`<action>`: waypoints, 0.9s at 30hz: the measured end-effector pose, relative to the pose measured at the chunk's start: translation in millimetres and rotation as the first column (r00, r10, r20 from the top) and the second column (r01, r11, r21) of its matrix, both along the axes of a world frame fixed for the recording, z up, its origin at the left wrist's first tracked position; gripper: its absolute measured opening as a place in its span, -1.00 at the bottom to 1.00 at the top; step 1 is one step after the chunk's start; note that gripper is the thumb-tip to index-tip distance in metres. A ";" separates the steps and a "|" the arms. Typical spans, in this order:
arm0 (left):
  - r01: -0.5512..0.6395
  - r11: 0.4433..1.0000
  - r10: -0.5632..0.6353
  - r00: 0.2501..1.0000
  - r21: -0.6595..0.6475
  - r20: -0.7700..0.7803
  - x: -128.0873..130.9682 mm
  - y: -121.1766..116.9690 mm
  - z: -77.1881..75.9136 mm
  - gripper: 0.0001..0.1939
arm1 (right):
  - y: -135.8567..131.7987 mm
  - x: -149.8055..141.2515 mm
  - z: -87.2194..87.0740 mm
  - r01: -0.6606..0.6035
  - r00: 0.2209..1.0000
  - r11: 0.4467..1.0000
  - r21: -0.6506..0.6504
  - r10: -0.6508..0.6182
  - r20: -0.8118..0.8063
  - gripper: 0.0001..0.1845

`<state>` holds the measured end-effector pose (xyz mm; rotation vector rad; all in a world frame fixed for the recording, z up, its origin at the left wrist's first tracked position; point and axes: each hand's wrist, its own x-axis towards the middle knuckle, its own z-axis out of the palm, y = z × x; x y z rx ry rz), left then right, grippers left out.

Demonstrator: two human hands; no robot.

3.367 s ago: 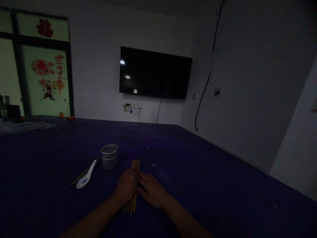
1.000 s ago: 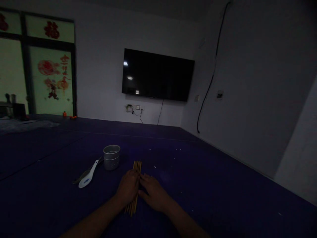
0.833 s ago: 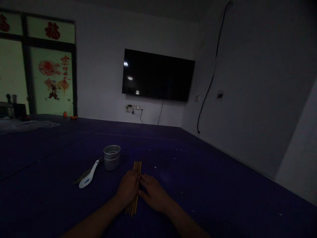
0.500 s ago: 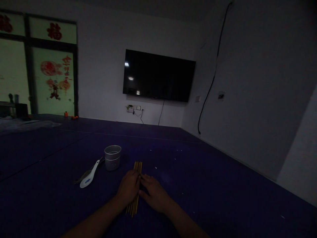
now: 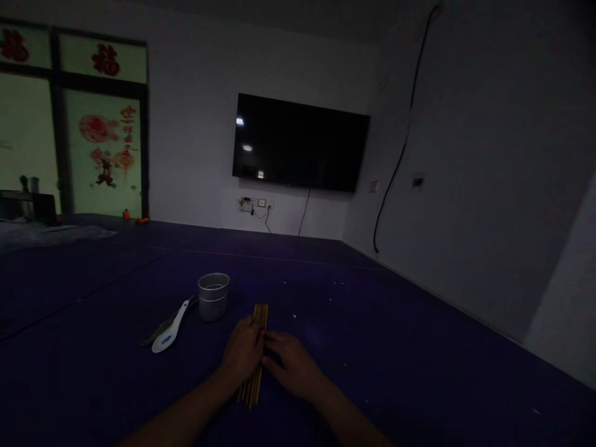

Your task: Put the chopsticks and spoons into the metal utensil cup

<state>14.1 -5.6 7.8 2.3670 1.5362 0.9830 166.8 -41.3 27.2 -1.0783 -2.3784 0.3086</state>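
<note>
A bundle of several yellowish chopsticks [image 5: 261, 313] lies lengthwise before me on the dark blue surface, its ends fanned slightly at the near side. My left hand [image 5: 244, 349] is closed over the middle of the bundle from the left. From the right, my right hand [image 5: 293, 363] reaches in, thumb and fingertips against the same chopsticks, close to the left fingers. Up and to the left stands a grey metal cup [image 5: 213, 304], upright. Beside that cup lies a white spoon [image 5: 168, 334] with a blue mark in its bowl, partly over a darker utensil [image 5: 153, 337].
The blue surface [image 5: 395, 347] stretches to the walls, with small white scraps [image 5: 294, 316] scattered on it. Plastic sheeting [image 5: 60, 233] and small orange objects [image 5: 141, 220] lie at the far left. A black cable [image 5: 393, 180] hangs by the right wall.
The right hand's fingers have shifted slightly at the bundle. The whole view has moved a little; cup, spoon and chopsticks stay in place.
</note>
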 end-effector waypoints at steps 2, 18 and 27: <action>-0.005 1.000 0.005 1.000 -0.005 -0.012 0.1 -0.6 1.2 -0.70 | 0.8 0.9 -0.4 -0.003 1.000 1.000 -0.004 0.003 0.004 -0.61; -0.028 0.999 0.027 0.999 -0.027 -0.019 1.0 -1.3 5.2 -0.65 | -2.1 2.7 -4.4 0.054 0.997 0.996 -0.067 -0.050 0.066 -0.33; -0.011 0.999 0.012 1.000 -0.046 0.015 2.9 4.2 4.6 -0.66 | 0.4 4.0 -2.8 0.030 0.997 0.996 -0.085 -0.024 0.073 -0.34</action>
